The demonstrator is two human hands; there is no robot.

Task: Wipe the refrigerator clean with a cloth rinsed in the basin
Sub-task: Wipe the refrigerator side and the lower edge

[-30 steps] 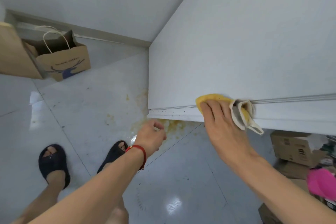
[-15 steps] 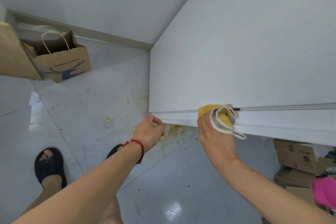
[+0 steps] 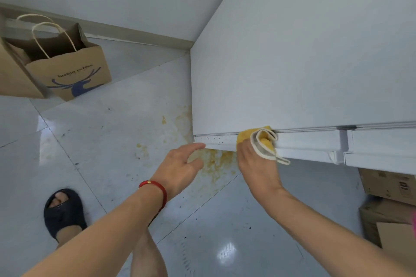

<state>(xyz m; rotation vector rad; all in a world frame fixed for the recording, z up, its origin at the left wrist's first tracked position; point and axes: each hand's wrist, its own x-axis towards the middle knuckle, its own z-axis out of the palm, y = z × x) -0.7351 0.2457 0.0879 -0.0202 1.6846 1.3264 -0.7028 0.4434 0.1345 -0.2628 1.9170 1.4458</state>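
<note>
The white refrigerator (image 3: 292, 63) fills the upper right, seen from above, with its top front edge running left to right. My right hand (image 3: 256, 164) presses a yellow and grey cloth (image 3: 262, 141) against that front edge near the left corner, fingers hidden behind the cloth. My left hand (image 3: 180, 166), with a red bracelet at the wrist, hovers just below the refrigerator's left corner with fingers relaxed and spread, holding nothing. No basin is in view.
A brown paper bag (image 3: 69, 67) stands on the floor at the back left. Yellow stains (image 3: 213, 162) mark the tiles by the refrigerator's corner. Cardboard boxes (image 3: 387, 186) sit at the right. My sandalled foot (image 3: 63, 211) stands lower left.
My right hand slid the cloth leftward along the refrigerator's front edge, toward the corner. My left hand rose to the corner, touched it, then opened and drew slightly back.
</note>
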